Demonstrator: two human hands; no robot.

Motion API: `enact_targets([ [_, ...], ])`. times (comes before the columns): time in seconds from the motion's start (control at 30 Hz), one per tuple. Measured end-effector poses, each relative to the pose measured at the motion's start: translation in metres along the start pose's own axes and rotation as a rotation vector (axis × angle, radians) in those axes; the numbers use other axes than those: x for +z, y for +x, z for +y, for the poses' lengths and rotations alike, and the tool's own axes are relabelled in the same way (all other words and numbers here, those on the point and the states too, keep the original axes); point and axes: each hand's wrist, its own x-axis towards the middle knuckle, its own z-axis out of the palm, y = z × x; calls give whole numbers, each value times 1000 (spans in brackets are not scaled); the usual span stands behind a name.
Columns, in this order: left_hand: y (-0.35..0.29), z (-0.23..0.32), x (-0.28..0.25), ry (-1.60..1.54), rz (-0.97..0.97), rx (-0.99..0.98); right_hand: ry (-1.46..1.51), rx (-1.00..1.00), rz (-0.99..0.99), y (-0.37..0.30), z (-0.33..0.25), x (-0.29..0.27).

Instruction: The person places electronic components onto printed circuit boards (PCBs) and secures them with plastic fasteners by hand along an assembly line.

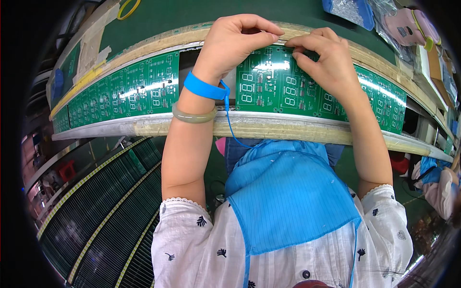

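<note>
Both hands are raised over a green circuit board (pixel 272 79) with white digit outlines, lying in a rail track. My left hand (pixel 235 41) has thumb and index finger pinched together above the board's far edge. Close beside those fingertips, my right hand (pixel 329 60) curls with its thumb and index finger nearly together over the same edge. Whatever either hand pinches is too small to make out. A blue wrist strap (pixel 206 88) with a cord and a pale bangle (pixel 194 114) circle my left wrist and forearm.
More green circuit boards (pixel 122 89) line the track to the left, and others (pixel 384 103) to the right. The near rail (pixel 144 127) runs along my front. A blue tray (pixel 349 12) of small clear parts stands at the far right. Slotted racks (pixel 105 211) fill the lower left.
</note>
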Motion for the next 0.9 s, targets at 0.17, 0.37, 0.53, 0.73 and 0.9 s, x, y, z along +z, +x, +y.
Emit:
enact_targets([
  [0.17,2,-9,0,-29,-16,33,-51,-7,-16,2,-5,2],
  [0.37,1,-12,0,-81,-2,28,-158,29,-29,1,-18,3],
  [0.53,1,-13,0,-62,1,28,-264,1,41,0,-25,6],
  [0.73,4,-13,2,-24,13,32,-271,38,44,2,-27,5],
  [0.9,3,-12,3,-13,19,35,-287,30,51,2,-31,7],
])
